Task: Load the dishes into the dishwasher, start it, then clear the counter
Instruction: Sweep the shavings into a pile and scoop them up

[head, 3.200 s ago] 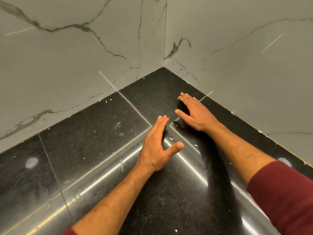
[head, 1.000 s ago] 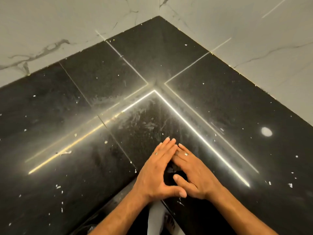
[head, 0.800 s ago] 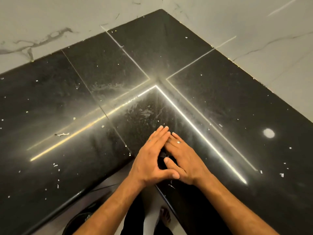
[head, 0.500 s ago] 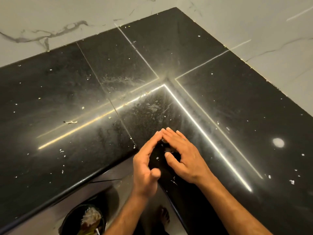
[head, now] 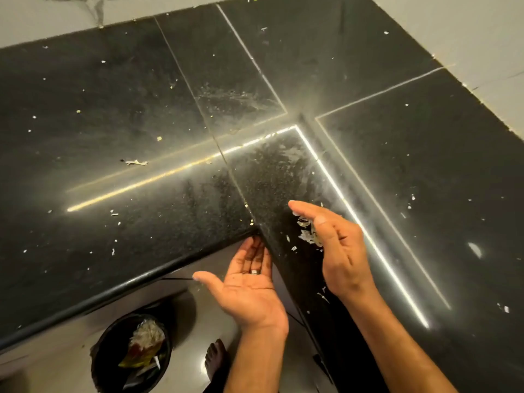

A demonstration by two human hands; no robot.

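A black L-shaped counter (head: 141, 109) fills the view, dusted with small pale scraps. A little pile of scraps (head: 307, 232) lies near the inner corner edge. My right hand (head: 334, 245) stands on its side on the counter right behind that pile, fingers together and slightly curved. My left hand (head: 249, 285) is cupped palm up just below the counter's inner corner, off its edge, with a ring on one finger and nothing in the palm.
A black bin (head: 133, 353) with rubbish in it stands on the pale floor below the counter. A bare foot (head: 215, 361) shows beside it. Marbled white walls (head: 467, 29) border the counter at the back and right.
Both hands have drawn back from the far corner to the inner edge, sweeping scraps along. The left hand has left the counter and turned palm up below the edge. The view has tilted down.
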